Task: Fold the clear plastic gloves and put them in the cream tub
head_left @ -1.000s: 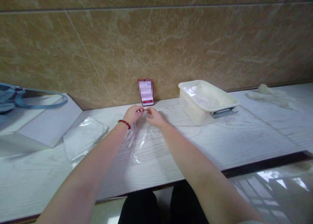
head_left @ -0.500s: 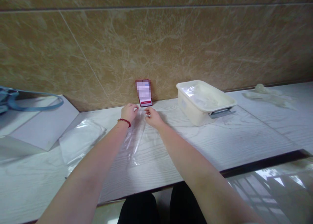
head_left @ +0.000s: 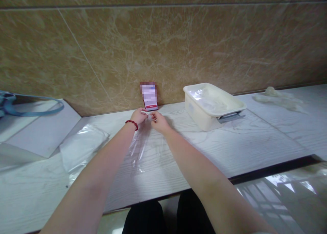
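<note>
A clear plastic bag lies flat on the white wood-grain counter, its far edge between my two hands. My left hand, with a dark red bead bracelet at the wrist, pinches that edge from the left. From the right, my right hand grips the same edge with curled fingers, close to the left fingertips. Just beyond the hands a phone with a lit screen leans on the wall. The bag's outline is faint against the counter.
A cream plastic bin with clear plastic inside stands to the right. Crumpled translucent film lies at far right. To the left are a stack of clear bags and a white box with a blue strap. The counter's front edge is near my legs.
My left hand has shifted slightly right, closer to my right hand, and the bag's far edge now shows gathered between the fingertips. The bag's body stays in place.
</note>
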Tool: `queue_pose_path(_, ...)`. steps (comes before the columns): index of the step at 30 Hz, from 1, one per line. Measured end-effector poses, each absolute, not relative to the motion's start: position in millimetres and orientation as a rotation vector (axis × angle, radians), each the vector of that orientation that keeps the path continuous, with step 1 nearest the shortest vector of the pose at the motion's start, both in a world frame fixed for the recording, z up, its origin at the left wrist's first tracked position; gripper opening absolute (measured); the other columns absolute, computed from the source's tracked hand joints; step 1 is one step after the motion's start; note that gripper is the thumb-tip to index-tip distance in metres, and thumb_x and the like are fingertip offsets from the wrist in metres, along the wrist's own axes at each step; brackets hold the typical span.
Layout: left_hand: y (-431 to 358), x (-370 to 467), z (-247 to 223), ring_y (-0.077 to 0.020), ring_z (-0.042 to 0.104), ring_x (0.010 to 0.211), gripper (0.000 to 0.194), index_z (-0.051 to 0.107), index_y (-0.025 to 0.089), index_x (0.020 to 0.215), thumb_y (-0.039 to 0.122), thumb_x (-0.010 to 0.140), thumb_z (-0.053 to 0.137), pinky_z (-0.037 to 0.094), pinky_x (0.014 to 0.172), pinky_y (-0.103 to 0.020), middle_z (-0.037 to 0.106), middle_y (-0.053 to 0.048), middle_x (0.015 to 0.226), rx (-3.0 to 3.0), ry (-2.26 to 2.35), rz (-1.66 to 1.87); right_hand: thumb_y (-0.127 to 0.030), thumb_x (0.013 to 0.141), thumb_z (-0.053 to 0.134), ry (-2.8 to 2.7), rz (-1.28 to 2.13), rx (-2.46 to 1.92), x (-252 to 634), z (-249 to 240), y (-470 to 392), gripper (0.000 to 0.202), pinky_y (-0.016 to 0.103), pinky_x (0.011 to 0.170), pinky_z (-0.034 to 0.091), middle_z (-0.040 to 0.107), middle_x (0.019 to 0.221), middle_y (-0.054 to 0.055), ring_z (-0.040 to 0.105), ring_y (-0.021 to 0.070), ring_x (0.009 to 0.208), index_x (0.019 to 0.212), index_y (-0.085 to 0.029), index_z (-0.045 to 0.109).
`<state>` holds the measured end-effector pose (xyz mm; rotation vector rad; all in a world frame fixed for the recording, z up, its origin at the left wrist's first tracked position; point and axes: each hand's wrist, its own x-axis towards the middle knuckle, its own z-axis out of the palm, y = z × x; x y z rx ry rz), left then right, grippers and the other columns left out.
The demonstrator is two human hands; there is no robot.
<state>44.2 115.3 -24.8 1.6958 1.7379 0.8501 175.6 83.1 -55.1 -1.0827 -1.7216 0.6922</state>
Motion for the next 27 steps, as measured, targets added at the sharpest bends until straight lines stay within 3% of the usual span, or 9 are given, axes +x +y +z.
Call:
queue_pose_path(4,113.3,48.3,-26.6,-0.0093,0.056,0.062,0.034,0.057,0.013,0.097,0.016,0.064,0.049,0.043,0.057,-0.020,0.064,-0.005,0.080,1.549,1.489,1.032,-0.004,0.059,0.046,-1.706,0.698,-1.083,175.3,-56.6,84.8,0.037,0.024,0.067,0.044,0.050,0.080,0.000,0.049,0.0098,0.068,0.093,-0.017,0.047)
queue_pose_path(9,113.9,39.0,-28.2,-0.0138,0.058,0.073,0.038,0.062,0.013,0.097,0.011,0.063,0.044,0.044,0.070,-0.024,0.065,-0.005,0.085,1.851,1.681,0.864,-0.003,0.060,0.045,-1.698,0.683,-1.096,174.8,-55.5,83.9,0.036,0.024,0.065,0.043,0.049,0.076,-0.002,0.048,0.0092,0.065,0.093,-0.018,0.047)
queue_pose_path(13,113.4,36.1,-22.9,-0.0157,0.058,0.073,0.041,0.061,0.015,0.104,0.012,0.067,0.043,0.044,0.072,-0.026,0.066,-0.005,0.086,2.100,1.801,0.632,-0.003,0.060,0.044,-1.675,0.683,-1.099,174.7,-54.0,82.7,0.037,0.024,0.064,0.043,0.050,0.076,-0.001,0.049,0.0096,0.064,0.094,-0.018,0.047)
queue_pose_path(19,112.1,37.5,-19.3,-0.0150,0.055,0.091,0.040,0.053,0.016,0.112,0.018,0.073,0.043,0.040,0.083,-0.026,0.059,-0.005,0.109,2.213,1.737,0.768,-0.003,0.062,0.041,-1.561,0.636,-1.107,178.5,-50.9,84.3,0.038,0.023,0.067,0.043,0.051,0.078,-0.001,0.051,0.0102,0.071,0.097,-0.018,0.045)
queue_pose_path(27,113.0,12.0,-15.8,-0.0160,0.058,0.078,0.026,0.059,0.015,0.093,0.027,0.075,0.046,0.045,0.073,-0.028,0.063,-0.008,0.086,1.985,1.914,0.910,-0.005,0.065,0.038,-1.509,0.618,-1.193,183.3,-47.5,84.9,0.034,0.023,0.069,0.042,0.054,0.077,0.000,0.052,0.0108,0.073,0.095,-0.016,0.049)
